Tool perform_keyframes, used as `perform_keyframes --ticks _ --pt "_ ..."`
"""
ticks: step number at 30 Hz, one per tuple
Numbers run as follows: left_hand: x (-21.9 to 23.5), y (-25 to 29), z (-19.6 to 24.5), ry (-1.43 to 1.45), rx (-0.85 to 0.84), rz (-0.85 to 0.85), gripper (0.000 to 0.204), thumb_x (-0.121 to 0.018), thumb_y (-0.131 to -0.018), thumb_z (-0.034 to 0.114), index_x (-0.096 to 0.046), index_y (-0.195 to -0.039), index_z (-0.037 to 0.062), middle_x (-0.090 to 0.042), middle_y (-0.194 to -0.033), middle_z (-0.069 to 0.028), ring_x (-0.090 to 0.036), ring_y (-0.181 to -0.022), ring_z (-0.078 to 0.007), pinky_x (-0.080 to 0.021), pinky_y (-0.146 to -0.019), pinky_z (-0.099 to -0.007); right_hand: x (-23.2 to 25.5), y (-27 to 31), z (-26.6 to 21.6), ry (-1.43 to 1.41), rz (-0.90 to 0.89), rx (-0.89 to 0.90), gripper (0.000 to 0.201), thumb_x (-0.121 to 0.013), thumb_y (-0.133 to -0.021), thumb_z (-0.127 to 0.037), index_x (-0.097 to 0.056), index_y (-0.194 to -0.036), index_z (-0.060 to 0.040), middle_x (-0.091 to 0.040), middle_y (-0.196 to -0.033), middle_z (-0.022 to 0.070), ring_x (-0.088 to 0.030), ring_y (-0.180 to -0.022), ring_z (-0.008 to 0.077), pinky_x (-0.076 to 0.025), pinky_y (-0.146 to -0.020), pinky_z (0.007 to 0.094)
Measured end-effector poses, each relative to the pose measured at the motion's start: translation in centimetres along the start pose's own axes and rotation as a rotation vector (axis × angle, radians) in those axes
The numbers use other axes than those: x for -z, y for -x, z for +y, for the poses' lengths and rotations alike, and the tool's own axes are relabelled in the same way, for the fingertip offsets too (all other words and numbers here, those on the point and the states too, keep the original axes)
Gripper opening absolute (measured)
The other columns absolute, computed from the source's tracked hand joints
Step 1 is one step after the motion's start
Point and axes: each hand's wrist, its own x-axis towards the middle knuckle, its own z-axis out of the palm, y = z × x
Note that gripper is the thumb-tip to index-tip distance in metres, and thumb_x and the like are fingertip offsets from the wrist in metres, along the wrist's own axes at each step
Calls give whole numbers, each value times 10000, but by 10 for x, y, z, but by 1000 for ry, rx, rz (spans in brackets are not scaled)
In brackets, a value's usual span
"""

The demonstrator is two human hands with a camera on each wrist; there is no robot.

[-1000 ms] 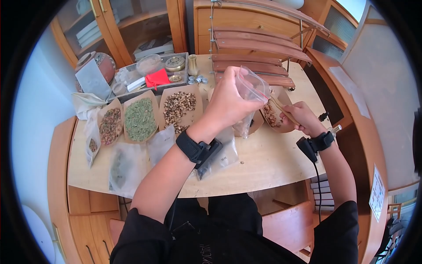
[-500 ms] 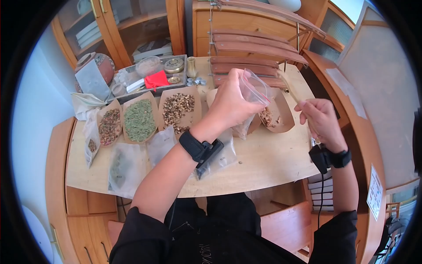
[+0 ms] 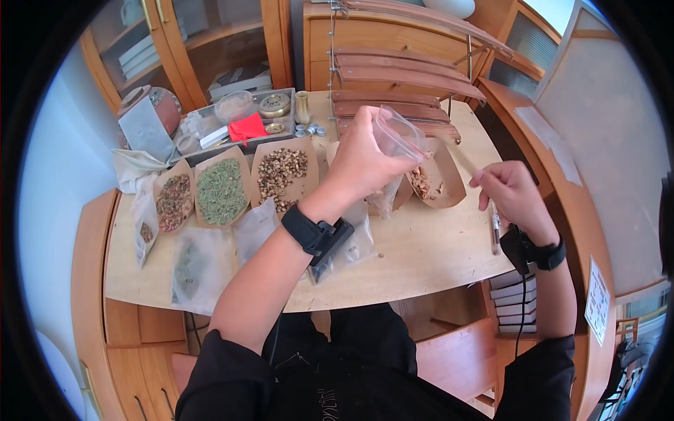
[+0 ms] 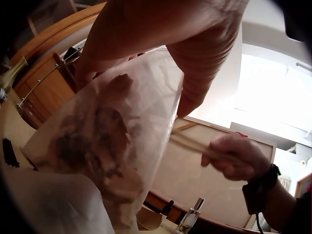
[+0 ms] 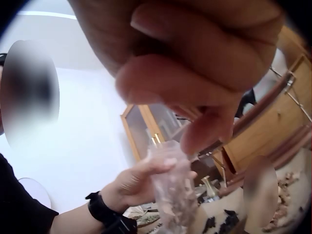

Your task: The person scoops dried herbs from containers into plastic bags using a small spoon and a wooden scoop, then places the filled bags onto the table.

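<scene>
My left hand grips a clear zip bag by its upper part, its mouth spread wide. Dried brown pieces fill the lower part of the bag in the left wrist view. Off to the right, my right hand holds a wooden spoon by its handle; the spoon's bowl is blurred in the right wrist view. A paper tray stands between the hands, with pale brown dried pieces heaped at its left side. Another tray, partly hidden behind the bag, contains dark pieces.
Further left stand paper trays with beige pieces, green dried herb and reddish buds. Filled bags lie along the front. A grey box of small items and a slatted wooden rack stand behind. A small vial lies by the right wrist.
My right hand has drawn the wooden spoon away from the bag's mouth, out to the right past the tray. My left hand keeps the bag at nearly the same spot.
</scene>
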Motion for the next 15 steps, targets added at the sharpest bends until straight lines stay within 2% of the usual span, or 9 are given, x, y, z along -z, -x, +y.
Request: perform_keyframes --ticks 2,3,9,15 --pt "0 -1 -1 28 7 3 746 -877 -641 250 -449 -1202 9 -589 -986 -99 -588 -920 -168 -494 -798 -310 -2 -11 28 108 -151 -114 283 -522 -927 -170 -651 -822 59 -607 -562 55 -439 -322 70 -350 -313 223" --pt "0 -1 0 27 6 2 746 -877 -641 250 -449 -1202 9 -589 -986 -99 -588 -920 -168 -494 -798 -310 -4 -14 35 153 -170 -137 290 -538 -912 -174 -648 -805 73 -612 -561 61 -458 -330 78 -359 -317 222" --pt "1 1 6 38 0 -1 744 -874 -646 251 -449 -1206 10 -588 -989 -101 -580 -934 -172 -485 -818 -314 -13 -29 46 308 -258 -163 308 -564 -894 -168 -648 -749 90 -632 -574 78 -505 -343 115 -403 -328 255" --pt "2 3 5 10 14 -20 745 -874 -647 248 -446 -1213 17 -585 -998 -96 -584 -925 -168 -490 -805 -311 -22 -39 52 304 -263 -113 287 -568 -883 -145 -647 -746 94 -638 -581 83 -508 -342 125 -414 -334 261"
